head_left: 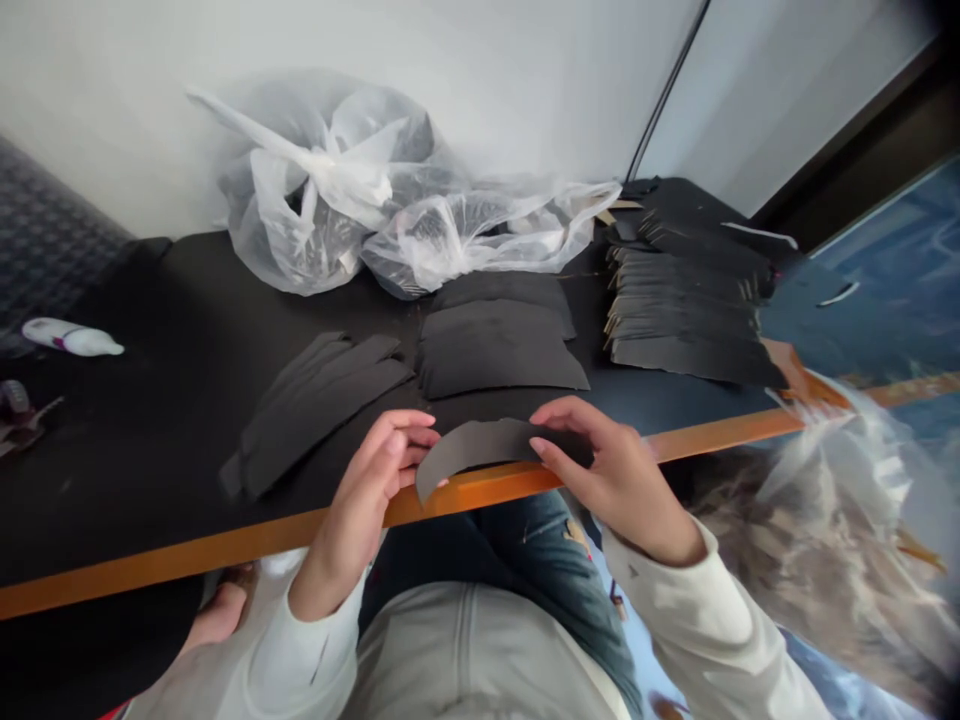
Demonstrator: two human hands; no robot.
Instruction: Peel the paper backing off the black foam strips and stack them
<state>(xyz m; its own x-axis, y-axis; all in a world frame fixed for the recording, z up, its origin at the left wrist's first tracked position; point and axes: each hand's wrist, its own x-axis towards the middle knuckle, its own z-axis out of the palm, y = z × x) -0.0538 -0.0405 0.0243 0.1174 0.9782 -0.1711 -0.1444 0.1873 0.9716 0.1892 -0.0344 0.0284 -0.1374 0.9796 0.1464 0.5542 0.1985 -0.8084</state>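
The left hand (367, 480) and right hand (607, 480) grasp a curved matte-black foam strip (487, 447) over the orange table edge (225, 537), with notched black card stacks (686, 310) and flat black foam pieces (495, 350) already piled on the black tabletop (112, 450)

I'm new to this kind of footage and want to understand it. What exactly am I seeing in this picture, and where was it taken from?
This is one picture from a camera worn on a person's head, looking forward and down, so there is no machine here, only that person's bare hands. The left hand and the right hand together hold a curved black strip, foam or card, just above the table's orange edge. On the black tabletop are loose black strips, a pile of wider black pieces, and a larger stack of black pieces. Clear plastic bags sit at the back.
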